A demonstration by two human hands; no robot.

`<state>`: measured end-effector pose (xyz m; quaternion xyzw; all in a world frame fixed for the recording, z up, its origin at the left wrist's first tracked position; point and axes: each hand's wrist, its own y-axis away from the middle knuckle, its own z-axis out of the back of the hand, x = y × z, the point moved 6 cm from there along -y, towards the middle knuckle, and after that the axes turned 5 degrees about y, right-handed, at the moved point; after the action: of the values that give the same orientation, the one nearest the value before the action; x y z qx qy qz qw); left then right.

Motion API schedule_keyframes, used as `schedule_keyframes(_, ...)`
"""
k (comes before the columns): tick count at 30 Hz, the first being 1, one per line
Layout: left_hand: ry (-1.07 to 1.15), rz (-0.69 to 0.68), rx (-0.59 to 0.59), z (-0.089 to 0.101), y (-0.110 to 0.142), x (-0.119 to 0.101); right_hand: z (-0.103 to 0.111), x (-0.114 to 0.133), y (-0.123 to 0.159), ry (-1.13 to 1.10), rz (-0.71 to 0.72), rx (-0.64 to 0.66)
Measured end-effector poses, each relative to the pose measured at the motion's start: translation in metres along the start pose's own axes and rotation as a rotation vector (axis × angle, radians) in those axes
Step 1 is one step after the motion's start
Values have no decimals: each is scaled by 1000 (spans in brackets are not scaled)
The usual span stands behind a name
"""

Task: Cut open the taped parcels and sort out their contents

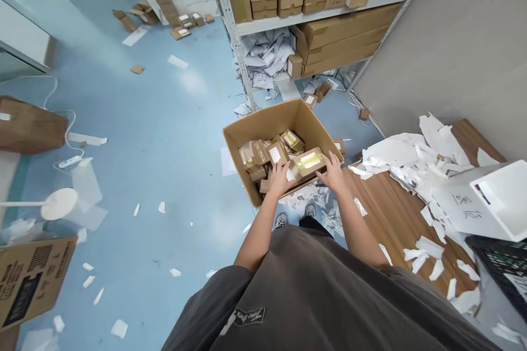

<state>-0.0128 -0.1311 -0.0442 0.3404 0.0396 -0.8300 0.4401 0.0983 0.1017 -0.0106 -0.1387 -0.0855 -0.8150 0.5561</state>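
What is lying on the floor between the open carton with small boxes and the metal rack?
In the head view, white paper scraps and a small kraft box lie on the blue floor between the open cardboard carton and the metal rack.

Both bare arms reach forward and down from the body, angled inward. The left forearm [258,227] slants up toward the middle, and the right forearm [359,225] mirrors it from the other side, so the two converge as they extend. The left hand [281,179] and the right hand [332,173] sit palms down, near each other but not touching, wrists gently bent, fingers spread and curving downward. From here, you can't tell whether either hand is actually gripping.
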Motion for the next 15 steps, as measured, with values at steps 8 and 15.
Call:
schedule_keyframes(8,25,173,252,-103,-87,-5,-56,-79,-60,29,38,300)
schedule_keyframes(15,-24,345,414,-195,-172,19,-146,-148,-134,-13,46,616)
